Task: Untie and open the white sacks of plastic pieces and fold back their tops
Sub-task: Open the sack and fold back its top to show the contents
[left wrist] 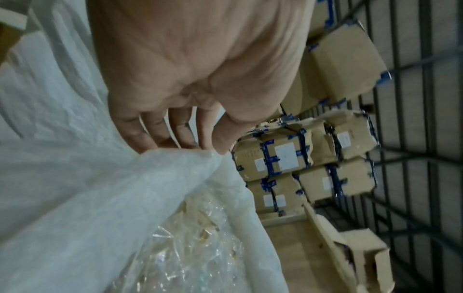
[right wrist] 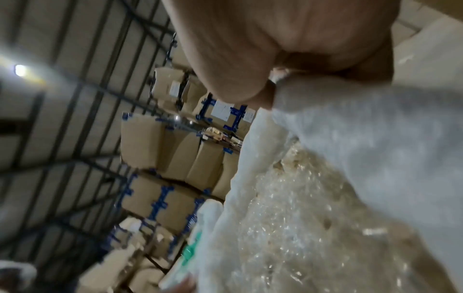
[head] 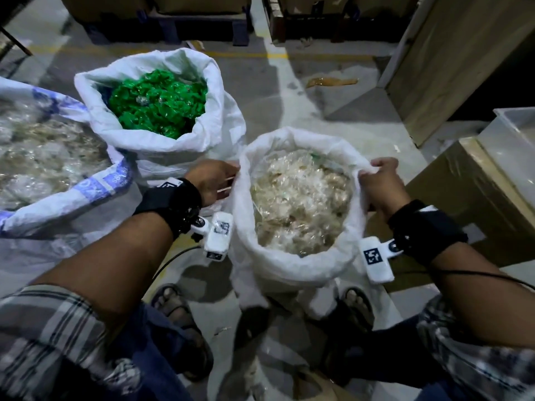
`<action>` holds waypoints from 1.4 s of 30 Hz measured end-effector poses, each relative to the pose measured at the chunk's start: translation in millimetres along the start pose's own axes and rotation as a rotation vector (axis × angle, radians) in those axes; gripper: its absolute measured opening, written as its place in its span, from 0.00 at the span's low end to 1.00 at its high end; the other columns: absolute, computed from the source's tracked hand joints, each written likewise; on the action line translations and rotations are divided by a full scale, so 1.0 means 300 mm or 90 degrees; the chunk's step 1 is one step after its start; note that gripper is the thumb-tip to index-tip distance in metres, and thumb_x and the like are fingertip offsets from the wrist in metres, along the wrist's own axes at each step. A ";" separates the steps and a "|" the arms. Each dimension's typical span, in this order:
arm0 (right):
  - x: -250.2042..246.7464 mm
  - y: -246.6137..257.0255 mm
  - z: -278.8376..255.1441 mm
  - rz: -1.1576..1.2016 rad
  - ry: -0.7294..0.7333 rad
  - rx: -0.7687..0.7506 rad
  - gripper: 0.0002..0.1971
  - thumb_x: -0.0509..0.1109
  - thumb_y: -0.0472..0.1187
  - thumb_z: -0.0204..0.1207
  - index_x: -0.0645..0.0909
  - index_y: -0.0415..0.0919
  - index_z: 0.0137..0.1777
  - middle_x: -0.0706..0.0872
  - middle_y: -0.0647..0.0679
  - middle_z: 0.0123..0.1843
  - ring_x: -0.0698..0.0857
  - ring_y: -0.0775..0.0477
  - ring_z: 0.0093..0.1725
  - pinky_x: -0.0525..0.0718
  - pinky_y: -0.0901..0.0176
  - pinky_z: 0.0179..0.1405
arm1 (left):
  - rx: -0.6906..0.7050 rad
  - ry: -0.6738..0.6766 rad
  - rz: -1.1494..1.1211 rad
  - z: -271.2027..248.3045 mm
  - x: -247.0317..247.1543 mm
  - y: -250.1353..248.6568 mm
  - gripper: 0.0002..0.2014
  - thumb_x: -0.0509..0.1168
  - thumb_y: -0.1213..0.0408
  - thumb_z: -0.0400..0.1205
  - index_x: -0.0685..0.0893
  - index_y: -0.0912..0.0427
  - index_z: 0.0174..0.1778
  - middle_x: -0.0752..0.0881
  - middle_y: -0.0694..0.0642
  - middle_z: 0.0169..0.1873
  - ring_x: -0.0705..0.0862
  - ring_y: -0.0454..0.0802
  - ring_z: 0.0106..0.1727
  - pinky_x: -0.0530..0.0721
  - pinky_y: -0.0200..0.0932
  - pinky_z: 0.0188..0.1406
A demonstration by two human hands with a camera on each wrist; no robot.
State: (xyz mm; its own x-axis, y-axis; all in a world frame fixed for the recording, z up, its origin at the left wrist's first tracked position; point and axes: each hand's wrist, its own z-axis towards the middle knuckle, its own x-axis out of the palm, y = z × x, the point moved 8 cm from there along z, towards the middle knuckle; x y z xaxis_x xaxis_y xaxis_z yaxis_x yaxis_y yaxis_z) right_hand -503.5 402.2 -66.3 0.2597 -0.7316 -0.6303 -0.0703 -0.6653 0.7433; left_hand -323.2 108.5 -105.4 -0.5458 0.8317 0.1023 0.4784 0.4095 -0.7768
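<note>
A white sack (head: 292, 267) of clear plastic pieces (head: 301, 201) stands open between my feet, its top rolled outward. My left hand (head: 215, 180) grips the sack's left rim; in the left wrist view its fingers (left wrist: 150, 134) press into the fabric fold (left wrist: 162, 174). My right hand (head: 379, 180) grips the right rim, and the right wrist view shows the fist (right wrist: 275, 65) closed on bunched fabric (right wrist: 350, 128). A second white sack (head: 156, 146), open and folded back, holds green pieces (head: 159, 102). A third sack (head: 66, 195) with blue print lies open at the left.
Cardboard boxes (head: 469, 198) stand close on the right with a pale tray (head: 518, 146) on top. Pallets of boxes (head: 199, 18) line the far side. A brown scrap (head: 333, 81) lies on the concrete floor. My sandalled feet (head: 179, 316) stand by the sack's base.
</note>
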 end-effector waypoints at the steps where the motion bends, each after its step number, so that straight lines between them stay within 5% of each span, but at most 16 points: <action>1: 0.029 -0.008 -0.006 -0.055 0.027 -0.013 0.15 0.61 0.44 0.84 0.67 0.42 0.68 0.80 0.39 0.53 0.82 0.39 0.44 0.84 0.44 0.47 | 0.001 -0.006 0.028 0.002 0.012 0.011 0.11 0.60 0.69 0.87 0.85 0.58 0.61 0.84 0.50 0.50 0.79 0.48 0.51 0.74 0.40 0.53; 3: 0.075 0.003 -0.017 -0.146 0.057 -0.066 0.14 0.61 0.45 0.85 0.68 0.43 0.67 0.80 0.39 0.52 0.79 0.39 0.43 0.75 0.53 0.44 | 0.015 -0.003 0.091 -0.001 0.036 0.018 0.19 0.63 0.69 0.87 0.79 0.58 0.75 0.81 0.52 0.56 0.77 0.49 0.51 0.73 0.42 0.53; 5: 0.091 0.029 -0.028 -0.209 0.060 -0.114 0.17 0.63 0.51 0.85 0.72 0.42 0.67 0.83 0.37 0.55 0.81 0.36 0.49 0.71 0.56 0.46 | 0.052 -0.042 0.278 -0.027 0.025 -0.009 0.23 0.66 0.65 0.86 0.75 0.54 0.78 0.77 0.50 0.50 0.78 0.48 0.39 0.76 0.38 0.39; 6: 0.095 0.035 -0.031 -0.254 0.064 -0.133 0.22 0.64 0.56 0.83 0.74 0.42 0.69 0.83 0.35 0.59 0.82 0.34 0.54 0.72 0.55 0.48 | 0.071 -0.064 0.425 -0.039 0.014 -0.023 0.23 0.67 0.62 0.85 0.74 0.52 0.76 0.85 0.64 0.50 0.76 0.47 0.33 0.77 0.36 0.31; 7: 0.101 0.035 -0.034 -0.312 0.078 -0.145 0.27 0.64 0.62 0.81 0.74 0.42 0.70 0.81 0.33 0.63 0.81 0.32 0.60 0.74 0.53 0.52 | 0.079 -0.067 0.561 -0.049 0.007 -0.024 0.23 0.69 0.59 0.84 0.73 0.50 0.74 0.79 0.73 0.61 0.76 0.47 0.29 0.78 0.34 0.24; 9: 0.114 0.019 -0.049 -0.404 0.121 -0.134 0.36 0.65 0.70 0.75 0.74 0.43 0.72 0.76 0.34 0.64 0.80 0.31 0.62 0.78 0.48 0.57 | -0.018 -0.036 0.651 -0.060 -0.010 0.037 0.21 0.69 0.53 0.83 0.71 0.49 0.70 0.87 0.68 0.43 0.83 0.53 0.28 0.86 0.38 0.27; 12: 0.135 0.014 -0.068 -0.450 0.144 -0.133 0.27 0.70 0.58 0.78 0.76 0.38 0.67 0.79 0.34 0.61 0.82 0.33 0.57 0.76 0.52 0.48 | -0.081 -0.052 0.477 -0.044 -0.008 0.088 0.16 0.66 0.59 0.86 0.74 0.60 0.68 0.85 0.65 0.34 0.86 0.59 0.31 0.90 0.53 0.36; 16: 0.096 0.047 -0.048 -0.340 0.068 -0.111 0.10 0.65 0.36 0.79 0.83 0.30 0.53 0.87 0.31 0.55 0.85 0.31 0.57 0.75 0.56 0.45 | 0.031 -0.089 0.234 0.003 0.012 0.035 0.12 0.65 0.71 0.86 0.78 0.72 0.64 0.86 0.64 0.40 0.87 0.56 0.34 0.86 0.44 0.24; 20: 0.030 -0.003 0.013 -0.083 0.049 0.010 0.13 0.65 0.31 0.79 0.85 0.24 0.58 0.87 0.34 0.49 0.88 0.36 0.52 0.84 0.47 0.49 | 0.057 -0.005 -0.049 0.016 0.026 0.010 0.05 0.61 0.72 0.88 0.79 0.68 0.56 0.84 0.63 0.45 0.84 0.53 0.39 0.89 0.40 0.32; 23: 0.032 -0.046 0.030 0.150 0.054 0.102 0.17 0.64 0.29 0.81 0.80 0.26 0.69 0.83 0.42 0.47 0.83 0.46 0.41 0.86 0.54 0.45 | 0.134 0.057 -0.193 0.007 0.052 -0.056 0.09 0.57 0.74 0.89 0.76 0.67 0.64 0.82 0.60 0.48 0.83 0.49 0.44 0.86 0.38 0.45; 25: 0.022 -0.033 0.029 0.221 0.016 0.089 0.17 0.64 0.28 0.80 0.81 0.27 0.68 0.83 0.47 0.42 0.83 0.49 0.38 0.85 0.62 0.36 | 0.197 0.055 -0.267 -0.004 0.053 -0.105 0.13 0.57 0.76 0.88 0.74 0.65 0.68 0.82 0.59 0.48 0.83 0.48 0.45 0.85 0.39 0.49; 27: -0.008 0.000 0.036 0.222 -0.049 0.009 0.12 0.66 0.31 0.79 0.85 0.34 0.59 0.85 0.47 0.43 0.85 0.46 0.43 0.83 0.61 0.38 | 0.223 0.020 -0.319 -0.012 0.038 -0.132 0.18 0.58 0.78 0.87 0.70 0.60 0.72 0.84 0.60 0.54 0.83 0.49 0.48 0.86 0.40 0.49; 31: -0.050 0.056 0.016 0.308 -0.160 -0.107 0.11 0.67 0.34 0.76 0.91 0.46 0.45 0.89 0.54 0.39 0.86 0.51 0.43 0.85 0.57 0.47 | 0.242 0.021 -0.327 -0.016 0.035 -0.166 0.31 0.55 0.81 0.87 0.58 0.58 0.85 0.78 0.65 0.67 0.81 0.52 0.52 0.84 0.42 0.51; 34: -0.047 0.066 0.032 0.267 -0.164 -0.141 0.12 0.66 0.36 0.74 0.91 0.44 0.49 0.91 0.52 0.42 0.87 0.51 0.45 0.88 0.52 0.52 | 0.238 -0.001 -0.310 -0.008 0.034 -0.163 0.33 0.53 0.84 0.86 0.57 0.59 0.86 0.77 0.65 0.66 0.78 0.54 0.56 0.81 0.45 0.56; 38: 0.028 -0.017 0.082 0.241 -0.148 -0.058 0.13 0.66 0.32 0.78 0.89 0.40 0.57 0.91 0.39 0.52 0.89 0.37 0.54 0.87 0.43 0.57 | 0.184 -0.026 -0.187 0.034 0.069 -0.095 0.35 0.53 0.86 0.84 0.61 0.56 0.85 0.73 0.68 0.77 0.79 0.53 0.58 0.78 0.52 0.63; 42: 0.092 -0.084 0.077 0.085 -0.140 0.021 0.19 0.69 0.44 0.82 0.79 0.41 0.71 0.87 0.37 0.65 0.85 0.36 0.62 0.75 0.62 0.52 | 0.161 -0.070 0.020 0.076 0.123 -0.009 0.35 0.60 0.83 0.83 0.63 0.55 0.85 0.75 0.64 0.77 0.79 0.66 0.71 0.79 0.58 0.62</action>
State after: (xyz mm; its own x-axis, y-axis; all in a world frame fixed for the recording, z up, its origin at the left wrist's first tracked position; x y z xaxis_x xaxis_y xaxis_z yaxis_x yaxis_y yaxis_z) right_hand -516.7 395.3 -107.7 0.0304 -0.8259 -0.5629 -0.1228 -0.5620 0.8180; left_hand -360.4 129.6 -113.6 -0.6114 0.7911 0.0184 0.3166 0.2659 -0.9106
